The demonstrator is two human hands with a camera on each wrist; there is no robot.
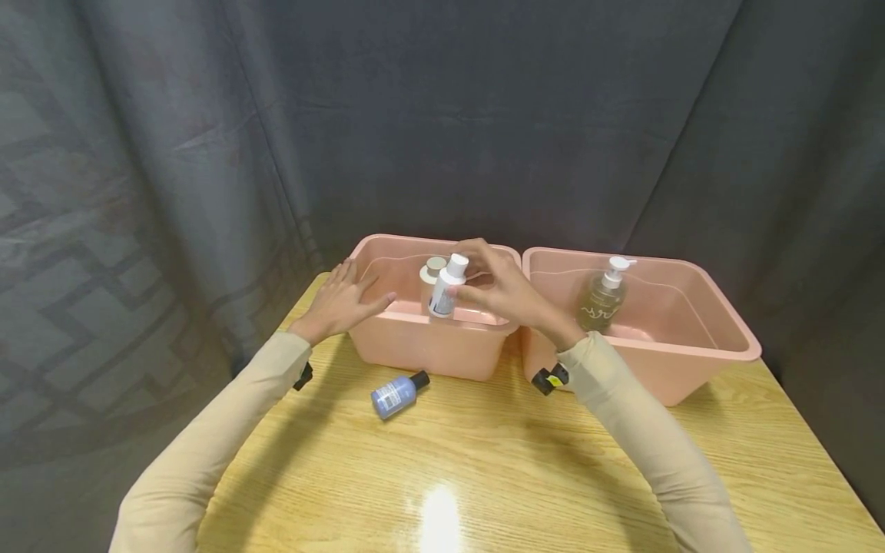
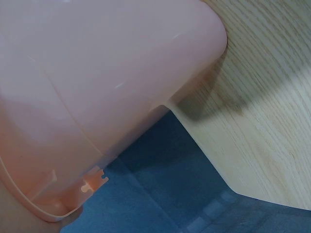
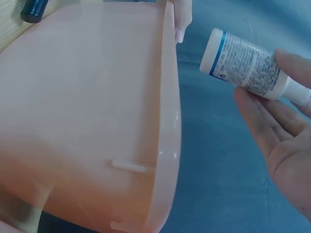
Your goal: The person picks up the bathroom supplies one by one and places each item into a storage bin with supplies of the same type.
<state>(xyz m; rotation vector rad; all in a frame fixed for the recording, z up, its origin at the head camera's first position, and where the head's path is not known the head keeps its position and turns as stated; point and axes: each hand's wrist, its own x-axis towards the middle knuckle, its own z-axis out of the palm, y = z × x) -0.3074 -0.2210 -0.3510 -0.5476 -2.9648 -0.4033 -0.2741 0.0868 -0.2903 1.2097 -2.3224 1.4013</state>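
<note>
My right hand (image 1: 508,288) pinches a small white bottle (image 1: 442,296) between thumb and fingers, over the left pink bin (image 1: 422,349). The bottle is slightly tilted, its white cap up. In the right wrist view, small print covers its label and a blue band rings it near the base. A pale bottle with a greyish cap (image 1: 435,266) stands in the left bin, partly hidden behind the white one. My left hand (image 1: 343,299) rests on the left bin's left rim with fingers extended; the left wrist view mostly catches the bin's outer wall (image 2: 112,82).
A purple-blue bottle with a black cap (image 1: 394,396) lies on the wooden table (image 1: 346,476) before the left bin. Close on the right stands a second pink bin (image 1: 691,307), holding a pump bottle (image 1: 600,301) of greenish liquid. Dark curtains (image 1: 484,115) hang behind.
</note>
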